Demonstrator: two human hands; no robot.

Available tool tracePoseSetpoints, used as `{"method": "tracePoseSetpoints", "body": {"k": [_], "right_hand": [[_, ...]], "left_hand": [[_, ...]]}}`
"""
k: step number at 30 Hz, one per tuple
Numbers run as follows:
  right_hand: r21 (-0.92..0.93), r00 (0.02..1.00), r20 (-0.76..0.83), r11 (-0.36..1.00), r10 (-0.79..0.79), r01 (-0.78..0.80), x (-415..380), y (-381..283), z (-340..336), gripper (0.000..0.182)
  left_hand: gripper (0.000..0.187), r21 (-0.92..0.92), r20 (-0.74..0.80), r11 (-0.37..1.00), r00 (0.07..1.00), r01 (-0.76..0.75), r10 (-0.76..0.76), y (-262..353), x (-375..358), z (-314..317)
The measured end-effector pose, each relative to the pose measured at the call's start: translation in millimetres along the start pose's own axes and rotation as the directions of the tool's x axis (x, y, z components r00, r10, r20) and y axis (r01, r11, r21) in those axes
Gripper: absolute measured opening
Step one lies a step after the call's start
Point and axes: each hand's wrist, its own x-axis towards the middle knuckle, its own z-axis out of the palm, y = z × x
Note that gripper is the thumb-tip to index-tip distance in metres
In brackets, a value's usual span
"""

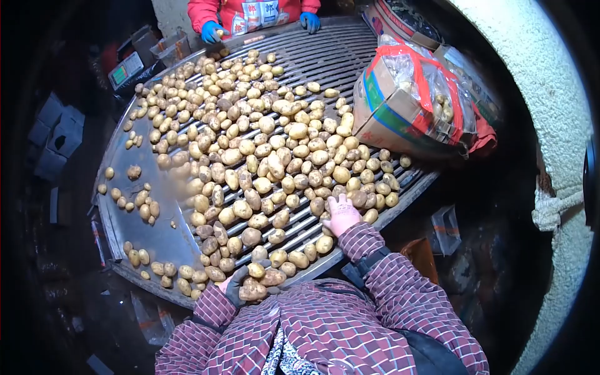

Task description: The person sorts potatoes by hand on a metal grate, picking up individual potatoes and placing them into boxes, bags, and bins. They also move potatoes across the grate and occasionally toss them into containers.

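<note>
Potatoes (298, 130) cover much of a slatted metal table (337, 47), w/ a few more in the L hand (233, 286) at the near edge, its grip curled round them. R hand (342, 215), grip apart, fingers spread, touches spuds near the R side, below a taped cardboard box (394, 115). Co-worker's gloved hands (211, 31) are at the far rim. Best handling, by judgment: light fingertips, few spuds per handful, L palm cupped vs. drops.
</note>
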Motion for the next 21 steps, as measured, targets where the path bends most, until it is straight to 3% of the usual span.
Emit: {"method": "tracePoseSetpoints", "body": {"k": [2,4,5,6,8,9,10,11,12,13,14,16,18,19,20,21], "right_hand": [[-0.130,0.999,0.008,0.990,0.050,-0.048,-2.3,-22.4,3.8,0.070],[-0.037,0.994,0.022,0.994,0.104,-0.103,-2.7,-30.6,4.0,0.067],[-0.036,0.994,0.026,0.993,0.110,-0.109,3.7,-29.4,8.1,0.066],[-0.034,0.994,0.031,0.994,0.102,-0.101,11.7,-30.3,14.7,0.065],[-0.002,0.999,-0.001,0.999,0.051,-0.051,17.0,-23.0,20.6,0.058],[0.082,1.000,0.030,0.997,0.005,-0.008,17.9,-19.1,14.7,0.059],[0.140,0.999,0.043,0.990,-0.023,0.017,17.7,-17.7,7.3,0.064],[0.199,0.997,0.005,0.977,-0.083,0.080,14.2,-18.2,-1.6,0.061],[0.238,0.975,-0.132,0.949,-0.179,0.206,21.2,0.0,15.1,0.063],[0.481,0.977,-0.100,0.850,-0.188,0.213,26.3,5.7,13.0,0.062],[0.870,0.982,0.148,0.487,-0.118,-0.072,12.0,-12.3,-14.7,0.053],[0.958,0.943,0.282,0.098,-0.176,-0.268,-3.1,-20.2,-45.2,0.043],[0.809,0.879,0.366,-0.362,-0.307,-0.463,-1.3,-32.4,-51.0,0.034],[0.833,0.862,0.288,-0.335,-0.417,-0.440,6.9,-38.0,-48.0,0.034],[0.807,0.823,0.338,-0.309,-0.456,-0.503,24.3,-41.1,-37.3,0.034],[0.778,0.782,0.385,-0.284,-0.489,-0.560,46.6,-46.2,-21.8,0.034]], "left_hand": [[0.066,0.000,-0.014,1.000,1.000,0.000,0.000,5.2,-3.3,1.7],[0.063,-0.027,0.013,0.998,0.998,-0.056,0.056,1.1,-12.1,-5.0],[0.059,0.002,-0.096,0.987,0.982,-0.161,0.161,-5.1,-12.4,-6.5],[0.055,-0.068,-0.101,0.983,0.981,-0.170,0.163,0.1,-17.7,4.8],[0.053,-0.240,-0.048,0.951,0.981,-0.195,0.189,-3.1,-33.1,-31.2],[0.050,-0.256,0.118,0.946,0.965,-0.199,0.235,-2.2,-32.0,-47.1],[0.049,-0.156,-0.077,0.937,0.950,-0.311,0.302,-0.4,-36.3,-48.3],[0.049,-0.236,-0.171,0.933,0.956,-0.273,0.237,2.4,-46.6,-54.1],[0.048,0.041,-0.151,0.904,0.892,-0.425,0.426,-4.2,-53.4,-67.8],[0.047,0.308,-0.125,0.782,0.792,-0.542,0.598,-11.1,-59.8,-81.5],[0.046,-0.199,-0.201,0.825,0.846,-0.529,0.494,-1.1,-69.0,-63.3],[0.054,-0.203,-0.182,0.729,0.757,-0.653,0.628,-7.2,-91.1,-71.0],[0.059,-0.172,-0.196,0.619,0.642,-0.767,0.741,-19.7,-109.3,-78.9],[0.061,-0.172,-0.207,0.567,0.592,-0.806,0.779,-26.1,-116.5,-83.3],[0.061,-0.204,-0.187,0.534,0.568,-0.821,0.802,-32.7,-124.1,-86.6],[0.062,-0.164,-0.335,0.451,0.479,-0.877,0.811,-46.4,-127.8,-100.1]]}}
